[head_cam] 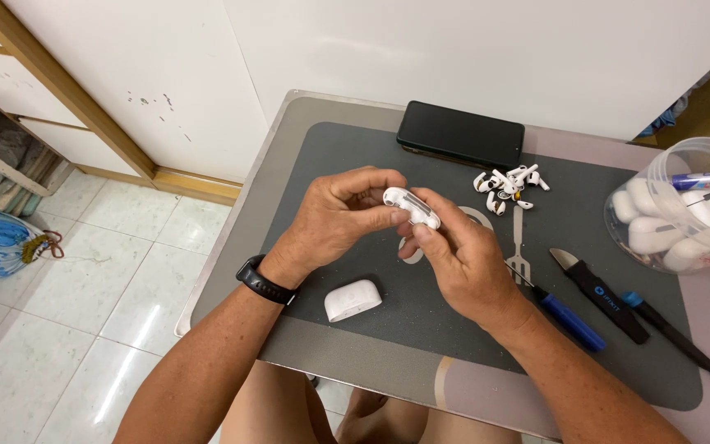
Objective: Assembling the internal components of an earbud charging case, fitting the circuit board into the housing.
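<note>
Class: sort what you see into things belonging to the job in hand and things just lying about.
In hand: left hand, right hand, white case part.

Lying about: white case, earbuds, phone, tub, blue screwdriver, black tools.

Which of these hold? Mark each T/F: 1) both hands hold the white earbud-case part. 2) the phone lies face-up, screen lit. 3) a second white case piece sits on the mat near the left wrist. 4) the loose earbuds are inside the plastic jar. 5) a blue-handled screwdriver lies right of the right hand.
1) True: the left hand and right hand pinch the white case part together.
2) False: the phone is dark.
3) True: the white case piece rests on the mat.
4) False: the loose earbuds lie on the mat; the plastic jar holds white cases.
5) True: the blue-handled screwdriver.
</note>
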